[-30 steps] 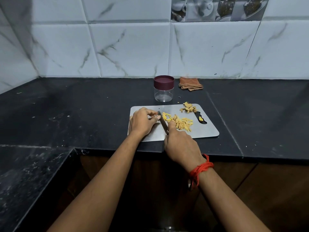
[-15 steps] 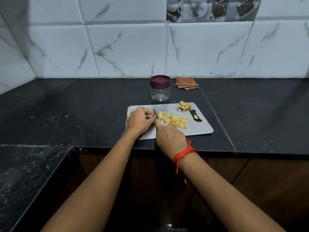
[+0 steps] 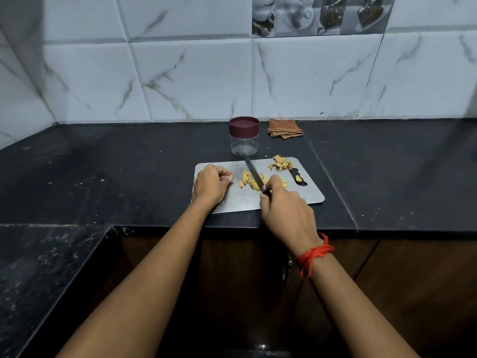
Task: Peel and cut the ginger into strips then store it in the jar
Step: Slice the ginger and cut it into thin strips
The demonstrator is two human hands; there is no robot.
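while right hand (image 3: 286,215) grips knife (image 3: 253,173) and left hand (image 3: 210,183) curls, ginger strips (image 3: 247,179) look light, slippy; pinch a bunch.

Under our fingers (image 3: 223,174) the cutting board (image 3: 304,193) looks like matt grey metal; the knife (image 3: 251,170) blade past them is smooth steel. Beyond our fingertips the jar (image 3: 244,147) is clear glossy plastic, its lid (image 3: 243,125) matt maroon plastic, the cloth (image 3: 285,128) coarse weave, the countertop (image 3: 116,171) dark polished stone.
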